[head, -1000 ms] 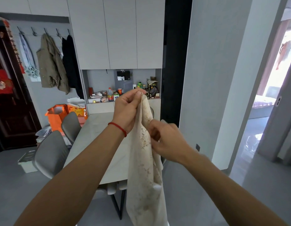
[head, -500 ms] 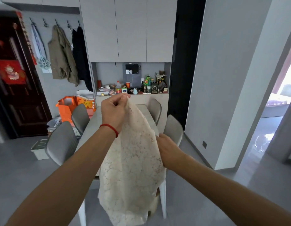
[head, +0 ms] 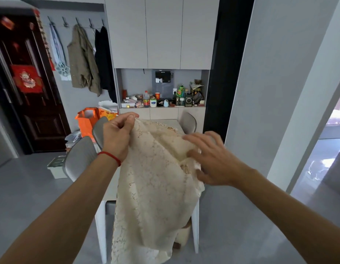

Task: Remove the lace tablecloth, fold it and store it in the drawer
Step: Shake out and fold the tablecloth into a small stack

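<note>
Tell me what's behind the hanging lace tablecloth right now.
Behind the lace tablecloth show the table's far end, white legs and grey chairs. The near tabletop is covered. The left hand pinches it; the right hand is open.

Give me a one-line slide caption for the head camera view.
Left hand pinches the lace tablecloth up while the open right hand touches it.

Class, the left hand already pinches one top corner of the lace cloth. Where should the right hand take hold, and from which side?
Probably the bunched top edge of the cloth on its right, pinched from the right. The left hand holds the other corner high; the right hand is open beside that loose fold.
</note>
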